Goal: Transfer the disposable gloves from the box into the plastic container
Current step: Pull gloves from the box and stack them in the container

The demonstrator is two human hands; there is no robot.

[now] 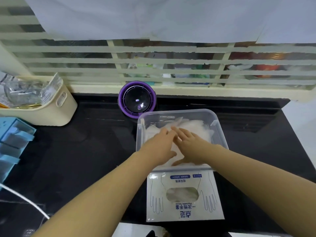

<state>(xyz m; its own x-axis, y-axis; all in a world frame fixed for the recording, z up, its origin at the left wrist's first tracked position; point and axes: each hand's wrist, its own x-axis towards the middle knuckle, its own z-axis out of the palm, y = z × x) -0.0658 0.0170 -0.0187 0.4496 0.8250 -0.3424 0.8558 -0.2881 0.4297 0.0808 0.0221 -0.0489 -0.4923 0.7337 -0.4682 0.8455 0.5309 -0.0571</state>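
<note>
A clear plastic container (176, 113) stands on the black counter with a pile of thin translucent disposable gloves (196, 130) inside it. Both hands reach into it. My left hand (159, 144) lies flat on the gloves with fingers stretched out. My right hand (188, 142) presses on the gloves beside it, fingers straight and spread, its fingertips crossing over the left hand's. The white glove box (184, 197) lies flat just in front of the container; more gloves show through its oval opening.
A purple round device (137, 100) sits right behind the container. A cream bin (51, 108) with packets stands at the back left, blue drawers (12, 142) at the left edge. A white cable (25, 200) crosses the front left. The slatted window ledge runs behind.
</note>
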